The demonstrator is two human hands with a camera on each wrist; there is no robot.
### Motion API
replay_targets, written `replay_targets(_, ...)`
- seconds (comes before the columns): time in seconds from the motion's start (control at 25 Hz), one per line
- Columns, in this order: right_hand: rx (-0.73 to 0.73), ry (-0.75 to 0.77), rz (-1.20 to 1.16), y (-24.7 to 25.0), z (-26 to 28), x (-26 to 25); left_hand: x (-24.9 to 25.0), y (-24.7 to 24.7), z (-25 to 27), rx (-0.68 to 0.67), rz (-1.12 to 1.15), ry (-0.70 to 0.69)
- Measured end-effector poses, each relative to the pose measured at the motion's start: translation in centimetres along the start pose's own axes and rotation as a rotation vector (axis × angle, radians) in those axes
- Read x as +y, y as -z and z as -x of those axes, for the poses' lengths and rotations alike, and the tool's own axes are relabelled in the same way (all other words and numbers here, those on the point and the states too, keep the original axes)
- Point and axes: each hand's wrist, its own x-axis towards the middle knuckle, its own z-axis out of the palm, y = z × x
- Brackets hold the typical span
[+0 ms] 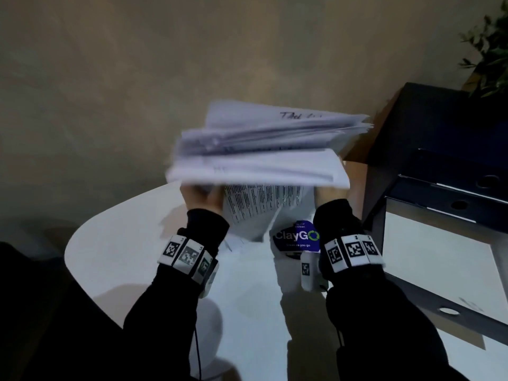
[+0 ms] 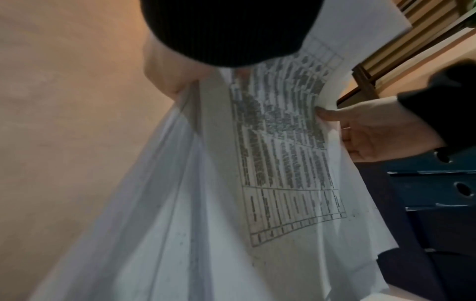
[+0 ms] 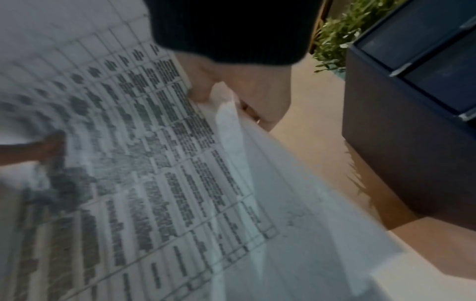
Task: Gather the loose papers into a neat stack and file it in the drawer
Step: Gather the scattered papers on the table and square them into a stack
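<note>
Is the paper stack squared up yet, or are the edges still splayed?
Still splayed. In the head view the paper stack fans into uneven layers with offset edges, held above the table by the left hand and right hand.

Dim warm-toned light, motion-blurred papers [image 1: 258, 149], soft shadows on table [image 1: 115, 243], wide-angle bending at edges

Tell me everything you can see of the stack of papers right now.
The stack of papers is many thin white sheets, held upright above the white round table, blurred. Its top edges are ragged and fanned, not yet squared. The sheet facing the person carries a dense printed table; a sheet at the back shows handwriting. The left hand grips its left edge and the right hand its right edge, thumbs on the printed face. It is not in the drawer unit.
</note>
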Motion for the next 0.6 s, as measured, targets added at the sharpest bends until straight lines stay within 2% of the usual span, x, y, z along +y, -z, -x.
replay_targets(0.04, -0.001, 0.037, 0.025, -0.2, 0.4, 0.0, -0.2, 0.7, 0.6, -0.189, 0.012, -0.007)
replay_targets(0.08, 0.007, 0.139, 0.088, -0.3, 0.8, 0.0, -0.5, 1.1, 0.9, -0.265, 0.031, -0.051)
replay_targets(0.12, 0.016, 0.200, 0.100, -0.6, 1.4, -0.2, -0.2, 1.1, 1.5, -0.270, 0.053, -0.092)
replay_targets(0.16, 0.036, 0.255, 0.113, -0.9, 1.6, -0.3, 0.2, 0.6, 1.4, -0.218, 0.048, -0.149)
replay_targets(0.24, 0.030, 0.312, 0.071, -0.8, 1.6, -1.1, 0.9, 0.3, 1.2, -0.222, 0.088, -0.151)
replay_targets(0.32, -0.045, 0.299, 0.063, -0.5, 1.3, -2.0, 1.7, 0.5, 0.9, -0.309, 0.071, -0.186)
replay_targets(0.44, -0.154, 0.175, 0.100, 0.3, 0.5, -2.5, 3.2, 0.8, 0.8, -0.418, 0.022, -0.322)
replay_targets(0.52, -0.206, 0.177, 0.069, 0.6, -0.6, -2.3, 3.8, 0.5, 0.5, -0.456, -0.026, -0.394)
replay_targets(0.6, -0.225, 0.161, 0.050, 0.7, -1.2, -2.7, 4.0, 0.3, -0.3, -0.465, -0.018, -0.367)
